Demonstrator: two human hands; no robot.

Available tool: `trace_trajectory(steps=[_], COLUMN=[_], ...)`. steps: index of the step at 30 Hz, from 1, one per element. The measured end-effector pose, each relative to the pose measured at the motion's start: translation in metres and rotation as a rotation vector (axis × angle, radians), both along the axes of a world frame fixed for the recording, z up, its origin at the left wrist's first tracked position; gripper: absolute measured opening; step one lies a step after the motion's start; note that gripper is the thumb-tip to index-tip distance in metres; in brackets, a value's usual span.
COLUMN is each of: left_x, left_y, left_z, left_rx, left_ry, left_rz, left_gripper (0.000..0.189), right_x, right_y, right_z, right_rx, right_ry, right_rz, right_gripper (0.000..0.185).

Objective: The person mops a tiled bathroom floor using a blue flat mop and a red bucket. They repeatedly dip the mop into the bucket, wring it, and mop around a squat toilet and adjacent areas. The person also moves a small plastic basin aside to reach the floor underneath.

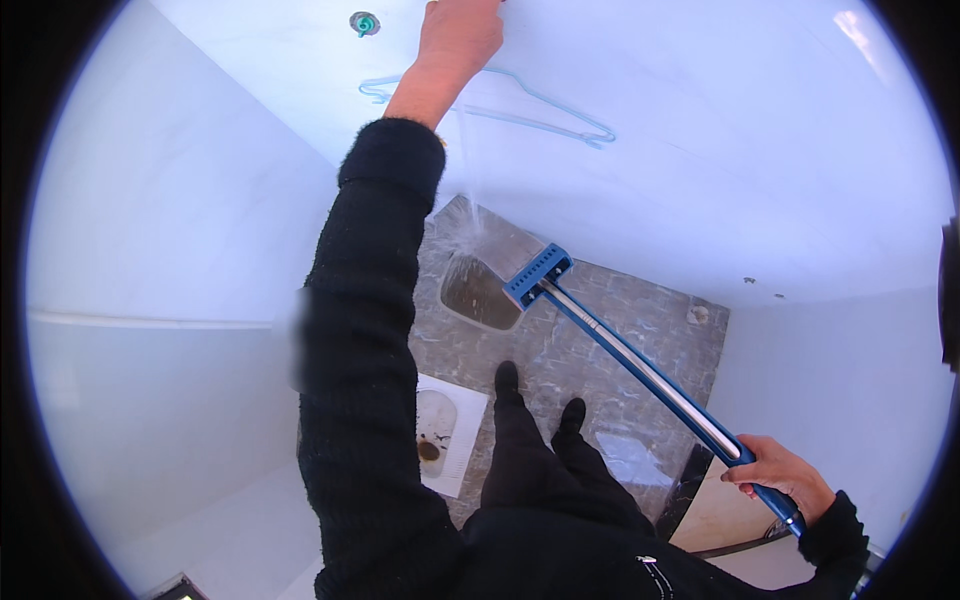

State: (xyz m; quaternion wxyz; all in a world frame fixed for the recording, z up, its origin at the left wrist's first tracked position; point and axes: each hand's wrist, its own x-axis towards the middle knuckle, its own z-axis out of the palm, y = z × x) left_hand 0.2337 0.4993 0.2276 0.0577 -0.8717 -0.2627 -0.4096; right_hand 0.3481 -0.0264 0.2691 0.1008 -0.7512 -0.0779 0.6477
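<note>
My right hand point(780, 476) is wrapped around the handle of a blue and silver squeeze mop point(637, 360). The mop slants up to the left, and its slotted blue head point(538, 276) is over the right side of a basin point(480, 292) on the floor. At the top edge, my left hand point(461, 34) reaches up against the pale wall; its fingers are cut off or hidden, so what it touches cannot be seen. Below that hand a thin stream of water point(469, 165) falls and splashes at the basin's far side.
A light blue clothes hanger point(555, 105) hangs on the wall, right of a green pipe plug point(364, 25). Left of my feet is a stained white squat toilet point(472, 442). A floor drain point(697, 314) sits in the far right corner. A dark threshold point(686, 487) lies at lower right.
</note>
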Motion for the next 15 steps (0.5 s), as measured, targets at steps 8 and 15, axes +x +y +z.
trace_trajectory(steps=[8,15], left_x=[0.016,0.024], left_y=[-0.019,-0.039], left_z=[0.015,0.030], left_rx=[0.061,0.065], left_ry=[-0.011,-0.017], left_rz=[-0.066,-0.131], left_gripper=[0.014,0.013], right_x=[0.027,0.036], right_y=[-0.004,0.005], right_z=[-0.056,-0.065], right_rx=[0.131,0.191], right_ry=[0.033,0.018], right_rz=[0.138,0.285], right_gripper=[0.026,0.029])
